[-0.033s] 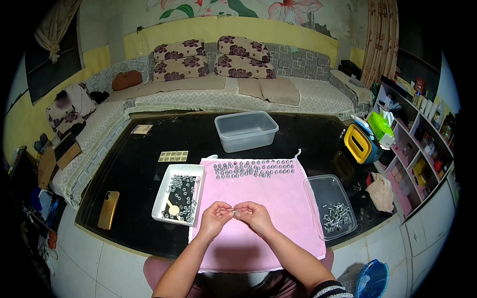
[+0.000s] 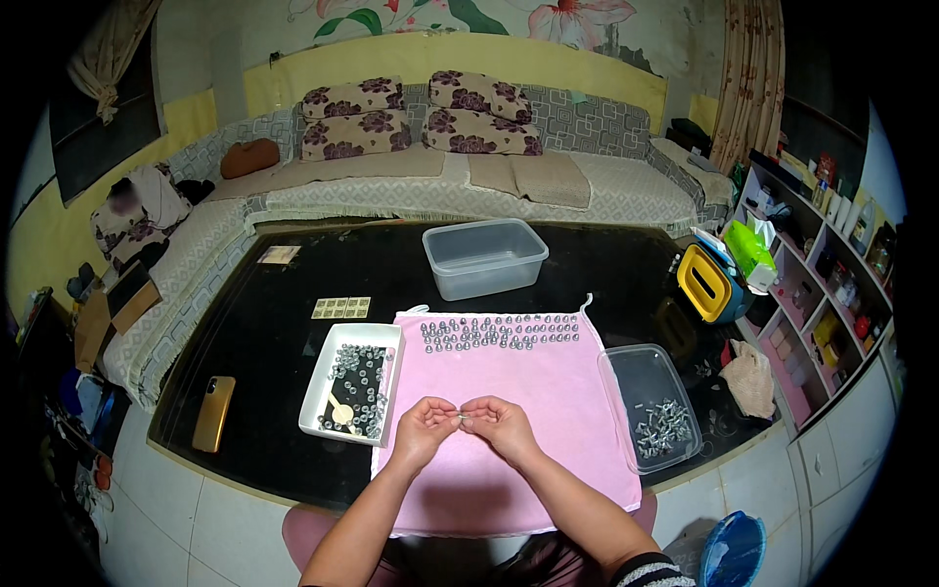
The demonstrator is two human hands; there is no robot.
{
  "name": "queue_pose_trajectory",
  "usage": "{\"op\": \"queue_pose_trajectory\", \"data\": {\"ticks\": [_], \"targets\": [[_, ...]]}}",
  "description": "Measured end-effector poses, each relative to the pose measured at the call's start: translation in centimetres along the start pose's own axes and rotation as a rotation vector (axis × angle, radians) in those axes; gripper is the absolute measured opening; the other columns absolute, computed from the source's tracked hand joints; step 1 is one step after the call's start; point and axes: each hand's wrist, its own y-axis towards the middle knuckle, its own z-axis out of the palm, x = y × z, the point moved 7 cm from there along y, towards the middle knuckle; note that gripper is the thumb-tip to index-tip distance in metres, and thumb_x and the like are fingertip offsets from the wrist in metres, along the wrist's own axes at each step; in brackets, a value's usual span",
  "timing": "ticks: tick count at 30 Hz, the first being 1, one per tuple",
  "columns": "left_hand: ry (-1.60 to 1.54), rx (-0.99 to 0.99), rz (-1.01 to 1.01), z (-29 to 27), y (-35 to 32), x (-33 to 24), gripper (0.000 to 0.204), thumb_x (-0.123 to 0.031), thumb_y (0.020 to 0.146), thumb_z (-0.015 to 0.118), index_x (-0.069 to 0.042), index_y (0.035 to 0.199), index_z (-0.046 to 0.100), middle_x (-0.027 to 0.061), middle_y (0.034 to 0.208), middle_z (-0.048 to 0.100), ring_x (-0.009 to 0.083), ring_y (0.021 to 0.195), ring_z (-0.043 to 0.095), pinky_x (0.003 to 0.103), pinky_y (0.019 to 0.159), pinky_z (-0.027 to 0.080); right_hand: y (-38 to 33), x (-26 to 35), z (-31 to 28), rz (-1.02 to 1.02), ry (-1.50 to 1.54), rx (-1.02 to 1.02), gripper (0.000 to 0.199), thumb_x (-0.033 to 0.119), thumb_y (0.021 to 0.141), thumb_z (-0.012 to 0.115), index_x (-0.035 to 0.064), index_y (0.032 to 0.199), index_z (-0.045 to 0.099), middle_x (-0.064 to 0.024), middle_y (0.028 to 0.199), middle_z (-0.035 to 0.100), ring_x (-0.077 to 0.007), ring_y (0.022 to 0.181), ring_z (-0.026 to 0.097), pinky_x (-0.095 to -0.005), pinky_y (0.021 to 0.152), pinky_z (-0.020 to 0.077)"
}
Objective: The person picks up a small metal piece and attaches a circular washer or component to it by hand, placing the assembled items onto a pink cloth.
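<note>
A: What is held, and where?

B: A small, pale metal-looking piece (image 2: 462,419), too tiny for its shape to be told, is gripped between the pinched fingertips of the left hand (image 2: 423,432) and the right hand (image 2: 499,427), over the middle of the rectangular pink fabric cloth (image 2: 567,411).

A: By what is the way bounded?

B: The cloth's left edge is overlapped by a rectangular white tray (image 2: 317,391); its right edge is met by a shallow clear plastic tray (image 2: 646,372) of silvery screws (image 2: 663,430). Along the far edge, rounded silvery metal pieces (image 2: 492,338) are lined up in rows.

A: Where is room offered?

B: Stretches of cloth are seen between hands and rows, and toward the right edge.
</note>
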Motion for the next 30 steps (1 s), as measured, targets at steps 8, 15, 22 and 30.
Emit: {"op": "queue_pose_trajectory", "data": {"ticks": [8,15,22,30], "targets": [[-0.038,0.000,-0.003,-0.2,0.0,0.1,0.016,0.003,0.077,0.058,-0.001,0.091,0.051,0.0069,0.083,0.057,0.0108,0.076,0.057,0.022,0.070,0.048,0.1,-0.2,0.0,0.058,-0.018,-0.004,0.015,0.008,0.080,0.059,-0.0044,0.088,0.057,-0.0080,0.076,0.061,-0.0114,0.067,0.059,-0.0215,0.060,0.0492],[-0.040,-0.008,0.006,-0.4,0.0,0.1,0.016,0.003,0.077,0.059,-0.001,0.091,0.051,0.0073,0.083,0.057,0.0111,0.076,0.057,0.022,0.070,0.049,-0.1,-0.4,0.0,0.086,-0.121,-0.009,0.016,0.012,0.081,0.059,-0.0027,0.088,0.058,-0.0076,0.073,0.060,-0.0093,0.062,0.057,-0.0208,0.056,0.0479],[-0.092,0.005,-0.019,-0.4,0.1,0.4,0.016,0.002,0.077,0.059,0.000,0.091,0.052,0.0073,0.083,0.057,0.0119,0.076,0.057,0.023,0.071,0.049,-0.2,0.3,0.3,0.030,-0.108,-0.002,0.015,0.013,0.081,0.058,-0.0018,0.084,0.056,-0.0064,0.070,0.059,-0.0090,0.060,0.056,-0.0209,0.055,0.0479],[-0.099,-0.007,-0.025,-0.4,0.0,-0.1,0.016,0.002,0.077,0.059,-0.001,0.091,0.052,0.0070,0.082,0.057,0.0112,0.074,0.057,0.022,0.070,0.049,-0.4,0.3,0.4,0.028,-0.133,-0.026,0.014,0.012,0.081,0.059,-0.0010,0.084,0.055,-0.0054,0.070,0.059,-0.0083,0.060,0.056,-0.0210,0.054,0.0477]]}}
